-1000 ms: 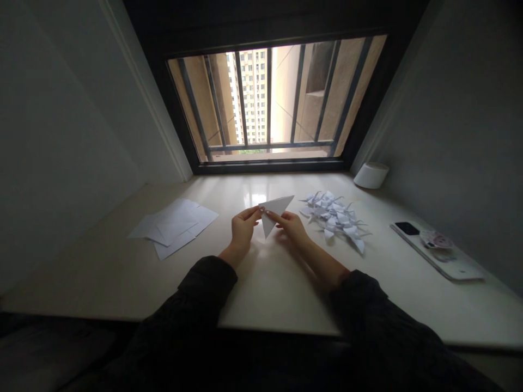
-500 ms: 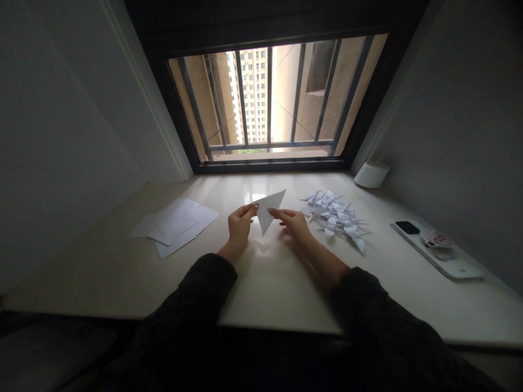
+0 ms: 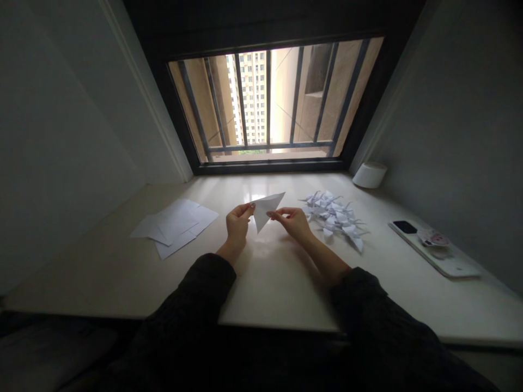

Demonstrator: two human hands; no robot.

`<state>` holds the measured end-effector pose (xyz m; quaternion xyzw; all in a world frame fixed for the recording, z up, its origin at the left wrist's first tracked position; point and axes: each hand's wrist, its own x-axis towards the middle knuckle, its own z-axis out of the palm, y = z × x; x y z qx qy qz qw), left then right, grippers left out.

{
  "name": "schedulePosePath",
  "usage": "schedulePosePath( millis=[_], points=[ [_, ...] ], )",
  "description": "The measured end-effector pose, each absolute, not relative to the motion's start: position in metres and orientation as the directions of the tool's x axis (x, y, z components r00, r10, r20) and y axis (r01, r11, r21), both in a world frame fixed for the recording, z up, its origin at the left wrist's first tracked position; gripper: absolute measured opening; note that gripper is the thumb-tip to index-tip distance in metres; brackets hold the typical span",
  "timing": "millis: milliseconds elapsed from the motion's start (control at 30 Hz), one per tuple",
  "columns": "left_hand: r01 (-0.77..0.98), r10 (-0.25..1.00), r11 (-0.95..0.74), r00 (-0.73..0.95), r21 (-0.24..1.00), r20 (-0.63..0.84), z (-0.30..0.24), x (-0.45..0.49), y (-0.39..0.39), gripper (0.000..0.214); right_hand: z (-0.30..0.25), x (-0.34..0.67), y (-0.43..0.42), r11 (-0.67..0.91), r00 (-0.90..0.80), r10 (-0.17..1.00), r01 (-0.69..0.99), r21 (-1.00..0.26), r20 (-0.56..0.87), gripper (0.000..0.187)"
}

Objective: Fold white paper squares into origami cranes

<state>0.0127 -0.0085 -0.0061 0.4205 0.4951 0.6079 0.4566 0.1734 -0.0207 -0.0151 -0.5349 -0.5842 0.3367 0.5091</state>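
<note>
At the far left of the bench (image 3: pixel 102 261) lie at least four overlapping sheets of white paper (image 3: pixel 174 224), loose and slightly fanned; the exact count is hard to tell where they cover one another.

Right of them, the two hands work above the middle of the bench, each coming out of a dark knit sleeve (image 3: pixel 204 288). The left hand (image 3: pixel 238 225) is closed to a pinch, its thumb and fingers holding the left corner of one folded white paper triangle (image 3: pixel 265 209). The triangle is held up off the bench between the hands, with one point aimed down. The right hand (image 3: pixel 294 223) is partly curled, its fingertips (image 3: pixel 269 214) reaching the triangle's right edge, though it is impossible to tell whether they grip it.

Just right of the right hand sits one heap of white paper cranes (image 3: pixel 333 219), too tangled to count. Beyond it, against the wall, stands one white cylindrical container (image 3: pixel 370 175). At the far right lies one phone in a clear case (image 3: pixel 433 250), with a round pink-and-white sticker (image 3: pixel 433 238) on its back. One barred window (image 3: pixel 269 103) runs along the bench's far edge.
</note>
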Motion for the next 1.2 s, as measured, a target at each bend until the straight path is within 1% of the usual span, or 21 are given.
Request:
schedulePosePath(
  millis=[133, 233, 333, 400, 533, 700, 800, 900, 1000, 1200],
  points=[
    [-0.156, 0.981, -0.092, -0.186, 0.984, 0.063, -0.006, 0.013, -0.009, 0.031, -0.020, 0.169, -0.021, 0.176, 0.106, 0.972, 0.250, -0.952, 0.208, 0.037],
    [-0.137, 0.987, -0.109, -0.135, 0.985, 0.090, -0.005, 0.015, -0.011, 0.038, -0.023, 0.166, -0.022, 0.150, 0.151, 0.973, 0.160, -0.976, 0.174, 0.038],
    [-0.093, 0.989, -0.148, -0.013, 0.985, 0.148, -0.005, 0.017, -0.014, 0.048, -0.023, 0.165, -0.022, 0.131, 0.192, 0.972, 0.049, -0.990, 0.138, 0.036],
    [-0.030, 0.983, -0.168, 0.068, 0.985, 0.169, -0.008, 0.018, -0.016, 0.046, -0.022, 0.166, -0.022, 0.128, 0.214, 0.969, 0.010, -0.992, 0.127, 0.036],
    [0.101, 0.984, -0.144, 0.120, 0.984, 0.132, -0.013, 0.016, -0.015, 0.042, -0.021, 0.164, -0.022, 0.125, 0.219, 0.969, -0.049, -0.991, 0.112, 0.034],
    [0.063, 0.975, -0.099, 0.204, 0.993, 0.085, -0.013, 0.012, -0.012, 0.042, -0.019, 0.166, -0.022, 0.102, 0.234, 0.969, -0.068, -0.992, 0.084, 0.035],
    [0.079, 0.972, -0.099, 0.223, 0.992, 0.079, -0.015, 0.012, -0.010, 0.040, -0.016, 0.176, -0.018, 0.096, 0.308, 0.949, -0.082, -0.992, 0.066, 0.037],
    [0.119, 0.972, -0.099, 0.226, 0.988, 0.070, -0.016, 0.012, -0.010, 0.039, -0.013, 0.187, -0.013, 0.154, 0.408, 0.908, -0.116, -0.981, 0.095, 0.035],
    [0.138, 0.971, -0.109, 0.225, 0.984, 0.076, -0.015, 0.012, -0.010, 0.040, -0.011, 0.192, -0.010, 0.180, 0.424, 0.898, -0.119, -0.976, 0.114, 0.033],
    [0.149, 0.971, -0.104, 0.229, 0.983, 0.068, -0.012, 0.012, -0.011, 0.042, -0.009, 0.191, -0.011, 0.168, 0.428, 0.899, -0.130, -0.977, 0.097, 0.032]
  ],
)
